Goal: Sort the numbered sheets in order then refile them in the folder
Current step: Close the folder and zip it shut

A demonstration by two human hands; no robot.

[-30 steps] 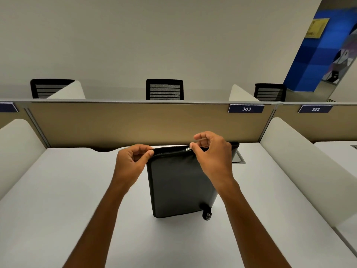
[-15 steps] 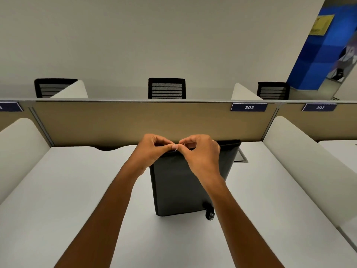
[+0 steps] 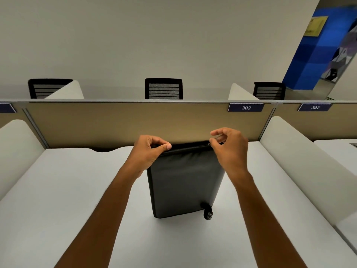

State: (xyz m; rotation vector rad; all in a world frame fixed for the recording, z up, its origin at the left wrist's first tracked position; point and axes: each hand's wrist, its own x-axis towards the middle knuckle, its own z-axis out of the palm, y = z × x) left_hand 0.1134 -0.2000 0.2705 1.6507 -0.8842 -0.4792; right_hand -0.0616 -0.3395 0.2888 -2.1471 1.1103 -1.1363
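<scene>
A black zippered folder [image 3: 185,180] stands upright on the white desk [image 3: 67,190], its zipped top edge facing up. My left hand [image 3: 148,153] grips the folder's top left corner between thumb and fingers. At the top right corner my right hand [image 3: 229,149] pinches the small metal zipper pull [image 3: 210,143]. A second black zipper tab [image 3: 207,214] hangs at the folder's lower right corner. No numbered sheets are visible; the folder's inside is hidden.
A beige partition [image 3: 116,122] closes off the desk behind the folder, with tags 303 [image 3: 246,107] and 302 [image 3: 314,107]. White side dividers [image 3: 301,161] flank the desk left and right. Black chairs [image 3: 163,88] stand beyond the partition.
My right hand has drawn the zipper pull from the folder's top left, where both hands met, along the top edge to the right corner. My left hand stays gripping the left corner.
</scene>
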